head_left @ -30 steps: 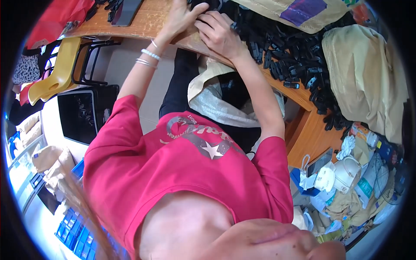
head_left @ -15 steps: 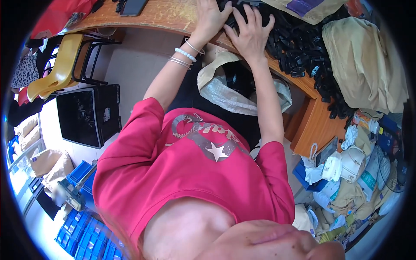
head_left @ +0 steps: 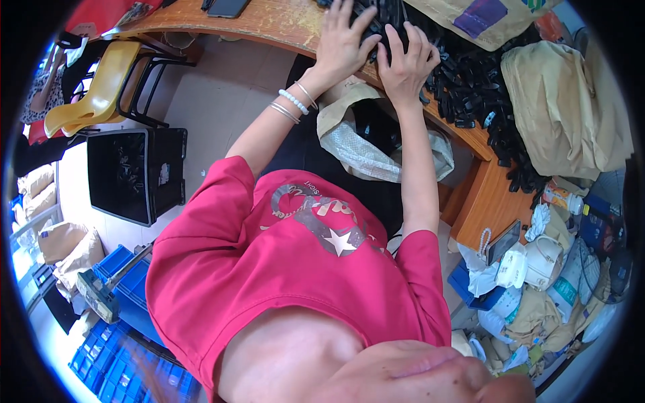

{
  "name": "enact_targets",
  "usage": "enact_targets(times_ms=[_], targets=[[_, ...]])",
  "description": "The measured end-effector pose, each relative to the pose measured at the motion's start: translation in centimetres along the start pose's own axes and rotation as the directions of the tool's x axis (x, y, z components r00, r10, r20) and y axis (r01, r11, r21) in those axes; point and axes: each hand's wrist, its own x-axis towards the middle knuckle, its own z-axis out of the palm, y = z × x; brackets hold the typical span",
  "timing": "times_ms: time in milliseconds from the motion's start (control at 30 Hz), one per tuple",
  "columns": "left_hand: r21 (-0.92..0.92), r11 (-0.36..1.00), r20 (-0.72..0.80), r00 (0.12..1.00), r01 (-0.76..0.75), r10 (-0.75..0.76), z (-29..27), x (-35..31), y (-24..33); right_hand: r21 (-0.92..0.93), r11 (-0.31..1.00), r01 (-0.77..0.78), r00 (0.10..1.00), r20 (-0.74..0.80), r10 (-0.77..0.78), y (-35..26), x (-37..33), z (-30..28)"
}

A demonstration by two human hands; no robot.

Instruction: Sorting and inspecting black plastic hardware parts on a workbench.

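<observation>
A heap of small black plastic pieces [head_left: 470,101] covers the right part of a worn wooden table [head_left: 282,27]. My left hand [head_left: 341,46], with bracelets on its wrist, lies at the heap's left edge, fingers stretched and thumb apart. Beside it my right hand [head_left: 406,62] rests on the pieces with its fingers spread. Black pieces show between the two hands. Whether any small piece sits under the fingertips is hidden. Below the table edge, under my forearms, a white woven sack [head_left: 349,148] hangs open with black contents.
A brown paper sack [head_left: 557,107] stands right of the heap, another paper bag [head_left: 494,20] behind it. A phone [head_left: 228,7] lies on the table's left. On the left are a yellow chair [head_left: 101,97] and a black crate [head_left: 151,178]. Bags and packets [head_left: 537,282] pile up at right.
Both hands have drawn slightly nearer and to the right, the right hand sliding along the near edge of the heap. The view has shifted a little as well.
</observation>
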Motion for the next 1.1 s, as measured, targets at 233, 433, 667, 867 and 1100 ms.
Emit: enact_targets(times_ms=[233, 433, 667, 867, 1100], targets=[[-0.028, 0.984, -0.207, 0.962, 0.174, -0.176, 0.6, 4.3, -4.4, 0.09, 0.996, -0.027, 0.98, 0.201, 0.009, 0.9, -0.7, -0.3], [0.203, 0.977, -0.11, 0.993, 0.071, -0.049, 2.0, 4.5, -11.5, 0.198, 0.978, 0.071, 0.953, 0.276, -0.125, -0.2, -0.1, -0.4], [0.114, 0.989, -0.008, 0.995, 0.099, -0.099, -0.8, 3.3, -6.9, 0.194, 0.97, 0.143, 0.922, 0.331, -0.202, 0.2, -0.1, -0.4], [-0.184, 0.948, -0.234, 0.925, 0.26, -0.299, -0.8, 5.6, -9.2, 0.207, 0.972, 0.109, 0.939, 0.3, -0.169, 0.1, -0.1, -0.1], [0.204, 0.978, 0.077, 0.995, 0.047, -0.064, 1.0, 10.3, -16.1, 0.18, 0.979, 0.095, 0.957, 0.255, -0.14, -0.4, -0.2, 0.1]])
